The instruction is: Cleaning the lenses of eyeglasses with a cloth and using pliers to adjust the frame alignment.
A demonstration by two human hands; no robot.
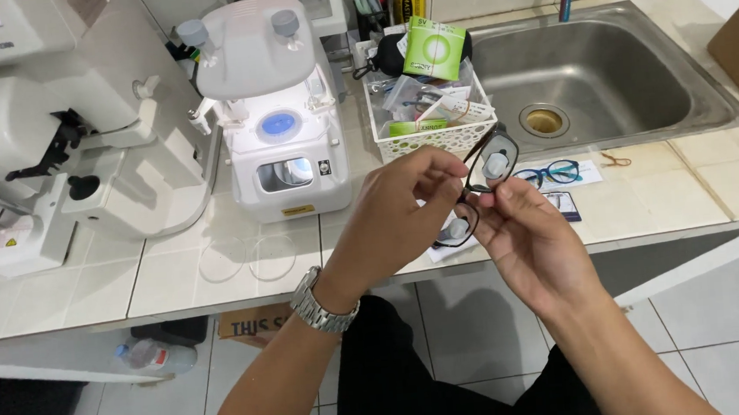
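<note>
I've got both hands on a black glasses frame (pixel 479 193) above the tiled counter's (pixel 175 282) edge — left hand (pixel 396 214) pinching one side, right hand (pixel 523 236) the other; white basket (pixel 430 138) and steel sink (pixel 586 80) sit just behind — a white machine (pixel 272 110) stands left

Left hand (pixel 396 210), wristwatch on its wrist, and right hand (pixel 523 231) meet at centre, forearms rising from below, fingers curled and pinched closed, fingertips nearly touching.
</note>
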